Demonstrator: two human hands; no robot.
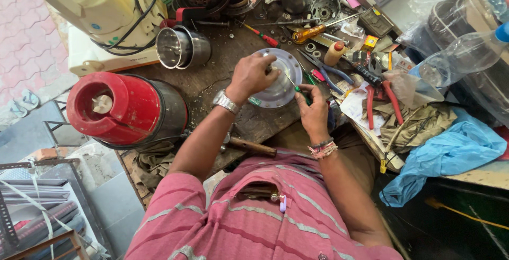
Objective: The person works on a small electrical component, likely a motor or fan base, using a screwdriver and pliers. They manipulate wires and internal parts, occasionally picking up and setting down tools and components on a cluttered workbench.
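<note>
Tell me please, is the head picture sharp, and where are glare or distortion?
Head view: daylight is soft and even, with weak shadows; the metal disc under the left hand and the steel cup show mild glare; the right hand looks sharp; the edges bend from the wide lens, as at the red mixer.

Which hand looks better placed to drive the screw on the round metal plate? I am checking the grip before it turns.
Probably the right hand: it holds the green-handled screwdriver, whose tip points onto the round metal plate. The left hand lies across the plate's top, seemingly steadying it.
</note>
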